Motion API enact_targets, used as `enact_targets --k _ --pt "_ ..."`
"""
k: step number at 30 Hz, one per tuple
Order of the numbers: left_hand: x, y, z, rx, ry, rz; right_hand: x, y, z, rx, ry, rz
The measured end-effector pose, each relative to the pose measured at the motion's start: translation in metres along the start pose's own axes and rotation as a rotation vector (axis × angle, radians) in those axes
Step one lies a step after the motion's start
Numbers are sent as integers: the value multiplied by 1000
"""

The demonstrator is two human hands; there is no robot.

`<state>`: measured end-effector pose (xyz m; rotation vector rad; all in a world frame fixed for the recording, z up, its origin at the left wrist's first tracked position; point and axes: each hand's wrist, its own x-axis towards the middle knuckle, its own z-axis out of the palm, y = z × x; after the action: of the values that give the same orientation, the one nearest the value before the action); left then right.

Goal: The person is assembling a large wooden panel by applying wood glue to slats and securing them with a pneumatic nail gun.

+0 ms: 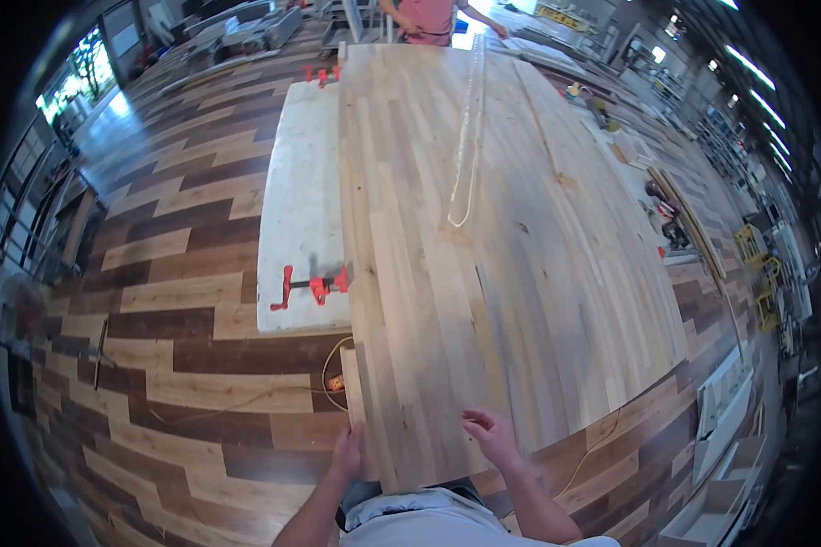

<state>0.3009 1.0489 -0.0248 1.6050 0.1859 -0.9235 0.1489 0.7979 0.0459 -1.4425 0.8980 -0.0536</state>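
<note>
A large wooden panel (pixel 556 301) made of many glued strips stretches away in front of me. Along its near left edge runs a pale narrow board (pixel 352 387), and my left hand (pixel 348 448) closes round that board's near end. Over the near part of the panel is my right hand (pixel 493 439), its fingers loosely bent and apart with nothing visible in them. A long recess outlined by a pale, shiny bead (pixel 459 215) runs down the panel's far middle. A second, thinner slot (pixel 543 128) lies to its right.
Red clamps (pixel 317 290) grip the panel's left side above a white table (pixel 296 201). A yellow cord (pixel 325 365) lies by the left edge. Another person (pixel 426 20) stands at the far end. Tools (pixel 668 223) and long wood strips (pixel 689 219) lie at right, with white trays (pixel 721 410) nearer.
</note>
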Motion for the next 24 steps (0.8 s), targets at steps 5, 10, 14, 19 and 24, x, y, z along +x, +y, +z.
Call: enact_targets --k 5,10,14,19,24 --pt "12 -8 10 -77 -164 234 23 -14 23 -158 8 5" --pt "29 -25 13 -140 -210 283 123 -65 40 -417 176 -239" --pt "34 -30 10 -145 -222 227 233 -113 52 -449 489 -527" --pt "24 -21 17 -344 -278 120 324 -173 56 -534 807 -276" --pt "2 -20 17 -403 -180 157 354 -180 79 -668 883 -95"
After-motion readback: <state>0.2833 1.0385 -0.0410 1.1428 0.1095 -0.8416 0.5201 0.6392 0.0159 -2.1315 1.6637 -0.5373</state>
